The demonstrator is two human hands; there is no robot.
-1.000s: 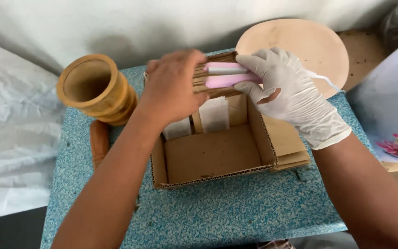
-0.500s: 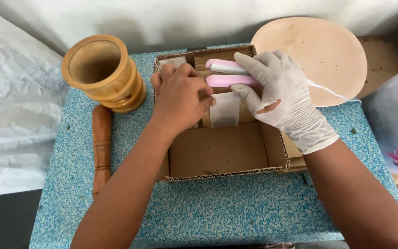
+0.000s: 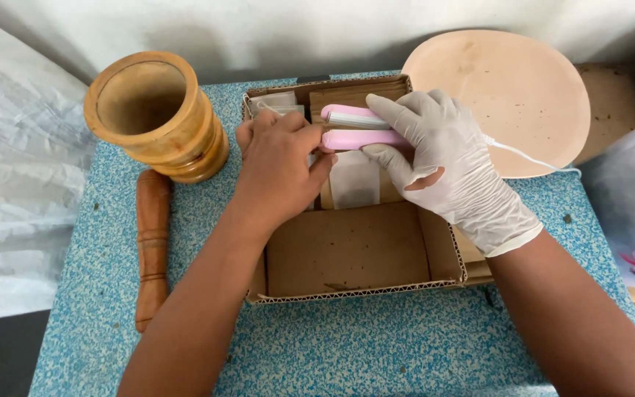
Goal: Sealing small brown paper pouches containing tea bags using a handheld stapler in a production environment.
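Both hands meet on a small pink-and-white plastic clamp-shaped device (image 3: 358,129) over the far end of an open brown corrugated cardboard box (image 3: 354,250). Wearing a white disposable glove, the right hand (image 3: 442,158) has its grip closed round the device's right end, fingers over the top bar and thumb under the lower pink bar. Bare, the left hand (image 3: 281,165) has its thumb tip against the left end of the pink bar while the other fingers curl down into the box; whether they pinch anything there cannot be told.

Held across the box's far compartment, the device hangs above folded white paper and a small clear plastic packet (image 3: 273,103) tucked in the far left corner. A thin white cord (image 3: 531,156) runs from behind the gloved hand off to the right. Nearer the person, the box floor is bare cardboard.

Left of the box on the blue speckled worktop (image 3: 361,353) stands a turned wooden mortar (image 3: 156,114), upright and hollow, with a wooden pestle (image 3: 152,246) lying flat just in front of it, close to the left forearm. A round pale pink board (image 3: 508,95) lies beyond the box's right corner, partly behind the gloved hand. Crumpled white plastic sheeting (image 3: 16,191) hangs beside the worktop on the left.
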